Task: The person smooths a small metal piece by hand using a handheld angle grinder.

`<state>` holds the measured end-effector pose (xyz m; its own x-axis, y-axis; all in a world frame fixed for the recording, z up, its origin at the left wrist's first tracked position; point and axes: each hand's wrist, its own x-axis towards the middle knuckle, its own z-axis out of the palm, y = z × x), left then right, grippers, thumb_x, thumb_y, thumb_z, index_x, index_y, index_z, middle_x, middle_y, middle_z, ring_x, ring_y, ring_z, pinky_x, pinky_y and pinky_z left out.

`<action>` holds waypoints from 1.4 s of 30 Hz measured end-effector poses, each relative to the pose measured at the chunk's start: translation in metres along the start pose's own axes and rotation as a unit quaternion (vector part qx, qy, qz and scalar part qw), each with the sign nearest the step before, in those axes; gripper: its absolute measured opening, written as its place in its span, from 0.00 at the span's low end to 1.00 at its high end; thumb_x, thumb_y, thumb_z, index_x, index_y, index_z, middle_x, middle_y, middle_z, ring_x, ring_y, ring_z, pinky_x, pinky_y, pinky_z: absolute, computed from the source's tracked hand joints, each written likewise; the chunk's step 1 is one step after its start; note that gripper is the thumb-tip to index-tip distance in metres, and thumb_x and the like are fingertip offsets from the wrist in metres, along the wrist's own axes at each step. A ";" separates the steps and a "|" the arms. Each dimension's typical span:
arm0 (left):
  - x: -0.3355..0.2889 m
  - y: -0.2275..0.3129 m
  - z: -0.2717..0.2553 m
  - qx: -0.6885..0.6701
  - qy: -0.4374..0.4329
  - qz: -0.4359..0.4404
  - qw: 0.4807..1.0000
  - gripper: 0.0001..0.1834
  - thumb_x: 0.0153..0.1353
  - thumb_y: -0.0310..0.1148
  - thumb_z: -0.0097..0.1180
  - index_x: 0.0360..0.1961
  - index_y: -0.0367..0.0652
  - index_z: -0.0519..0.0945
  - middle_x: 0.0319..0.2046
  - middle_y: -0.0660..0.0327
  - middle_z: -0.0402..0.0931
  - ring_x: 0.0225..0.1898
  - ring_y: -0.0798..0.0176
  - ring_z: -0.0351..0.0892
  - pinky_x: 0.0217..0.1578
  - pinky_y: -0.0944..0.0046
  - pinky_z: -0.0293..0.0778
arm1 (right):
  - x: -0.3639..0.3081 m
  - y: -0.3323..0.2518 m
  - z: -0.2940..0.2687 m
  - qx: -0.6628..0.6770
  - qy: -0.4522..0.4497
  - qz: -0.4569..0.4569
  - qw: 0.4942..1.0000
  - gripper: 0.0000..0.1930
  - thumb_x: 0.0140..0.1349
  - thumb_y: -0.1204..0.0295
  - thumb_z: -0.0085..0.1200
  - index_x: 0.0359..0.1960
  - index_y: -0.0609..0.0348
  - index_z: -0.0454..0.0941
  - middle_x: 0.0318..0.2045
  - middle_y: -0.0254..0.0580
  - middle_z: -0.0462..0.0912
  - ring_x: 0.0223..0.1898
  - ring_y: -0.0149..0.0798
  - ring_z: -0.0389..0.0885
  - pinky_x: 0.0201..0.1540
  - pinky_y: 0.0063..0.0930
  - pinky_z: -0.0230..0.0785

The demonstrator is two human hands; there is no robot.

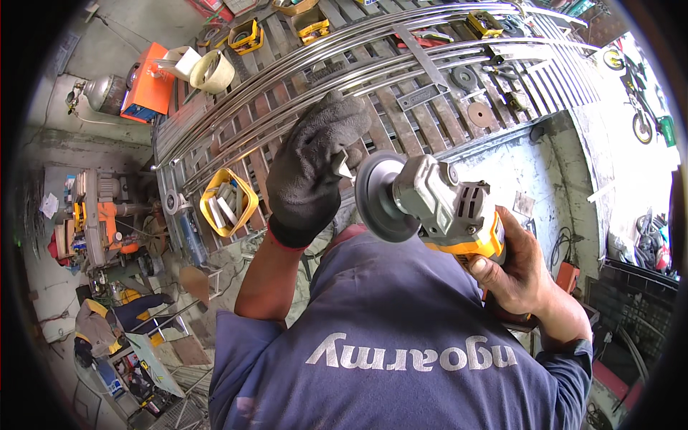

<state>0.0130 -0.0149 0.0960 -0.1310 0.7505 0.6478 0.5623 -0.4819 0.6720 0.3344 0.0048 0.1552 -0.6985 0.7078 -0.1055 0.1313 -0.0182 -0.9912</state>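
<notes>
A dark grey work glove covers my left hand, its fingers closed on a small bright metal piece. My right hand is bare and wrapped round the yellow and grey body of an angle grinder. The grinder's round grey disc faces the metal piece, close beside it. Whether disc and metal touch is hard to make out, and so is whether the disc spins. Part of the metal piece is hidden by the glove.
Long thin metal rods lie across a slatted metal bench. A yellow tub of offcuts and a second grinder lie at the left. An orange machine stands far left. Loose discs rest on the slats.
</notes>
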 end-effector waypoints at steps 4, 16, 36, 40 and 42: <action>-0.008 0.004 0.005 -0.090 0.049 -0.110 0.989 0.15 0.68 0.33 0.64 0.53 0.41 0.88 0.58 0.48 0.83 0.64 0.42 0.80 0.67 0.49 0.73 | -0.002 0.000 -0.006 -0.031 0.000 0.047 0.998 0.33 0.72 0.57 0.67 0.68 0.70 0.70 0.46 0.42 0.88 0.49 0.32 0.84 0.56 0.31 0.76; -0.050 -0.038 0.000 -0.286 0.031 -0.316 0.904 0.19 0.72 0.27 0.65 0.63 0.35 0.83 0.51 0.57 0.85 0.33 0.65 0.85 0.34 0.62 0.81 | -0.022 0.026 -0.027 0.011 0.128 0.068 0.989 0.38 0.76 0.54 0.61 0.76 0.67 0.63 0.57 0.43 0.84 0.49 0.27 0.82 0.49 0.23 0.76; -0.053 -0.077 0.005 -0.463 0.013 -0.322 0.825 0.36 0.72 0.22 0.61 0.79 0.40 0.66 0.47 0.58 0.86 0.48 0.63 0.86 0.53 0.62 0.80 | -0.024 0.025 -0.019 0.026 0.163 0.090 0.982 0.33 0.76 0.55 0.63 0.70 0.68 0.68 0.50 0.37 0.83 0.46 0.26 0.79 0.48 0.23 0.74; -0.090 -0.130 0.034 -0.387 0.019 -0.302 0.871 0.22 0.69 0.22 0.65 0.63 0.37 0.80 0.46 0.61 0.86 0.46 0.65 0.85 0.55 0.62 0.78 | -0.012 0.030 -0.016 -0.035 0.171 0.049 0.984 0.31 0.76 0.57 0.62 0.69 0.68 0.69 0.51 0.37 0.83 0.49 0.27 0.79 0.51 0.25 0.74; -0.103 -0.141 0.045 -0.212 -0.066 -0.362 0.905 0.09 0.67 0.22 0.68 0.47 0.36 0.85 0.45 0.63 0.87 0.45 0.68 0.84 0.54 0.64 0.79 | -0.007 0.041 -0.021 -0.048 0.175 0.065 0.981 0.30 0.75 0.60 0.63 0.69 0.69 0.69 0.50 0.39 0.85 0.49 0.30 0.81 0.54 0.28 0.75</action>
<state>-0.0164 -0.0040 -0.0817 -0.2259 0.9730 -0.0479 0.0004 0.0492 0.9988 0.3590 0.0138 0.1167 -0.3898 0.9031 -0.1804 0.2800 -0.0704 -0.9574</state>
